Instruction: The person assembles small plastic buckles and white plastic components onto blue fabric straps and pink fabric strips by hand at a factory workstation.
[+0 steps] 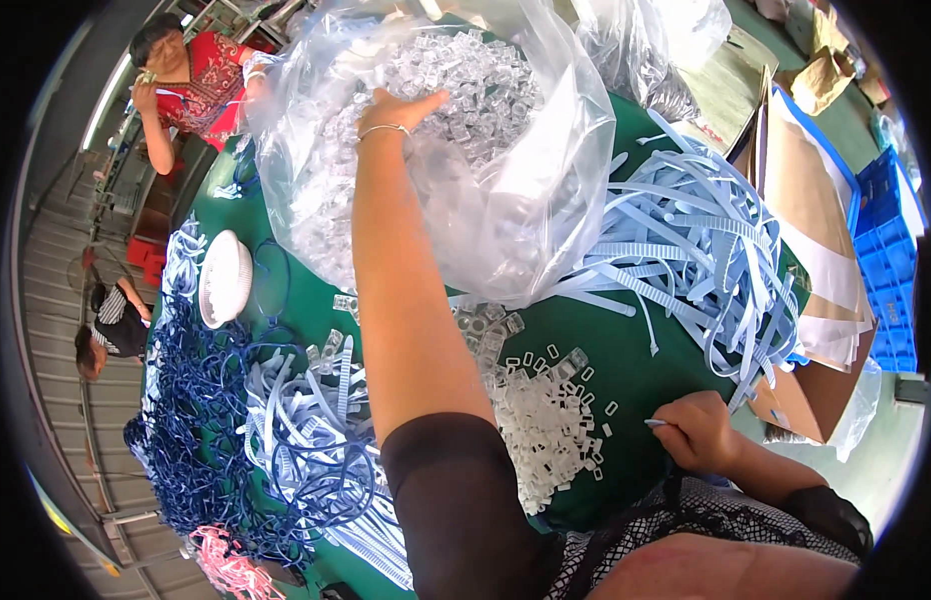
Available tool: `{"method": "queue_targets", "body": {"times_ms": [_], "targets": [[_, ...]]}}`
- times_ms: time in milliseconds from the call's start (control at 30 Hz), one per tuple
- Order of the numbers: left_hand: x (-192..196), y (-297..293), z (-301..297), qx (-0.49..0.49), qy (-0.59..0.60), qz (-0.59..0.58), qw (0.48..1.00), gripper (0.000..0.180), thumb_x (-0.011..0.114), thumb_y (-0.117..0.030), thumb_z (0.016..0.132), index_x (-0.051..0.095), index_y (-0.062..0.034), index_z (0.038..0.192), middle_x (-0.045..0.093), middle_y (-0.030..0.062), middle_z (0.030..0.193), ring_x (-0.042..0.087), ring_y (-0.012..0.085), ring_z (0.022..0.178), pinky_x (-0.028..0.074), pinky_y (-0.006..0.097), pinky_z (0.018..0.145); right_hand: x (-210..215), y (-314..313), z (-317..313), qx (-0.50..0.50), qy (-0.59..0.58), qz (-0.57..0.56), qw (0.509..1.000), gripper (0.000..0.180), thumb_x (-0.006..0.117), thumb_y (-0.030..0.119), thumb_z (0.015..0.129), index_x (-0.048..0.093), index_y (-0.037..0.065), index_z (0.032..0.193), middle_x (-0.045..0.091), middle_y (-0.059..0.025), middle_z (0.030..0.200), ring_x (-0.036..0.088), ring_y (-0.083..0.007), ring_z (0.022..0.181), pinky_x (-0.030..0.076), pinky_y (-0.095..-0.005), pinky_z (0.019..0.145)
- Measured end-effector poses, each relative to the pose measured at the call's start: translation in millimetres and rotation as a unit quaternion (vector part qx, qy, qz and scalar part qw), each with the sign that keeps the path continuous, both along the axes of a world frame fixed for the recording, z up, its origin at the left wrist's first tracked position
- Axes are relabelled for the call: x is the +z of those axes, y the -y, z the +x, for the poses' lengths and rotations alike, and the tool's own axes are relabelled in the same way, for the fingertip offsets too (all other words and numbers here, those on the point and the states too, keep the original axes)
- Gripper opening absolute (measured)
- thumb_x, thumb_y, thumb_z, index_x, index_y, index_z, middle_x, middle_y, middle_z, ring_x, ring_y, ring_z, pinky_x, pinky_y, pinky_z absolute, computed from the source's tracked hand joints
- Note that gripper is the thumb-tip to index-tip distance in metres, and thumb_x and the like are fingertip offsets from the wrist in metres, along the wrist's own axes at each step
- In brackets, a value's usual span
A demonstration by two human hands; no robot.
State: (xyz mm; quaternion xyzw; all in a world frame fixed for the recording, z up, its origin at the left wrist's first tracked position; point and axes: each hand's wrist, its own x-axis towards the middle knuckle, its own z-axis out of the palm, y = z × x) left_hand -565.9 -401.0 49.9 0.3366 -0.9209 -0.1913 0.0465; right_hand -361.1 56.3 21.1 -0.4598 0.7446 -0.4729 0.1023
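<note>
My left hand (394,112) reaches far forward into a large clear plastic bag (576,150), over a heap of small clear plastic buckles (471,80). A finger stretches out to the right and nothing shows in its grip; part of the hand is hidden. My right hand (698,432) is closed near the table's right edge. From its fingers pokes a short light-blue tip, seemingly the end of a strap. Left of that hand lies a pile of small white rectangular loops (546,430), with several clear buckles beside it. My left forearm covers part of the table.
Light-blue ribbed straps (696,240) lie heaped at right, more (316,450) at left. Dark-blue cords (206,420), pink cords (231,565) and a white bowl (226,280) are at left. A cardboard box (836,370) and blue crates (886,260) stand right. A person in red (201,85) sits across.
</note>
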Motion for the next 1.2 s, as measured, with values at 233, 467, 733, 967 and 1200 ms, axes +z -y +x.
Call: {"method": "queue_targets", "body": {"times_ms": [233,467,733,967,1200], "targets": [[-53,13,-13,-0.165,-0.025,0.111,0.98,0.113,0.068,-0.068,0.05,0.035,0.0048,0.129,0.035,0.0256,0.134,0.041,0.0427,0.118,0.034,0.04,0.1,-3,4,-1,0.014,-0.012,-0.011,1.0,0.008,0.063,0.005,0.075,0.056,0.002,0.079,0.053,-0.0095,0.057,0.053,-0.0278,0.047,0.041,-0.0356,0.043],[2,-68,14,-0.306,0.054,0.101,0.945,0.087,0.07,-0.055,0.059,0.045,-0.0045,0.126,0.052,0.0201,0.12,0.05,0.0293,0.112,0.041,0.035,0.093,-5,0,3,0.004,-0.013,-0.022,1.0,0.009,0.063,0.006,0.074,0.057,0.002,0.078,0.054,-0.0104,0.058,0.054,-0.0283,0.048,0.042,-0.0356,0.044],[2,-104,14,-0.321,0.05,-0.077,0.943,0.088,0.072,-0.045,0.061,0.036,-0.0066,0.131,0.056,0.0173,0.115,0.055,0.0265,0.107,0.044,0.033,0.09,-4,-1,3,-0.022,-0.034,-0.028,0.999,0.008,0.064,0.006,0.074,0.057,0.002,0.078,0.055,-0.0113,0.061,0.055,-0.0293,0.05,0.043,-0.0356,0.046],[-16,-89,10,-0.389,-0.011,-0.004,0.921,0.083,0.075,-0.03,0.06,0.038,-0.0037,0.129,0.059,0.0136,0.109,0.056,0.0232,0.099,0.046,0.032,0.083,-4,1,4,-0.025,-0.017,-0.034,0.999,0.008,0.062,0.006,0.076,0.057,0.001,0.079,0.056,-0.0127,0.063,0.055,-0.0302,0.052,0.043,-0.0354,0.047],[35,-104,68,-0.158,-0.174,0.334,0.913,0.056,0.075,-0.016,0.059,0.056,0.0,0.109,0.064,0.0071,0.085,0.059,0.0173,0.068,0.047,0.029,0.064,-7,-6,6,-0.04,-0.009,-0.034,0.999,0.008,0.061,0.007,0.078,0.056,0.001,0.078,0.055,-0.0133,0.064,0.055,-0.0304,0.054,0.043,-0.0352,0.048]]}}
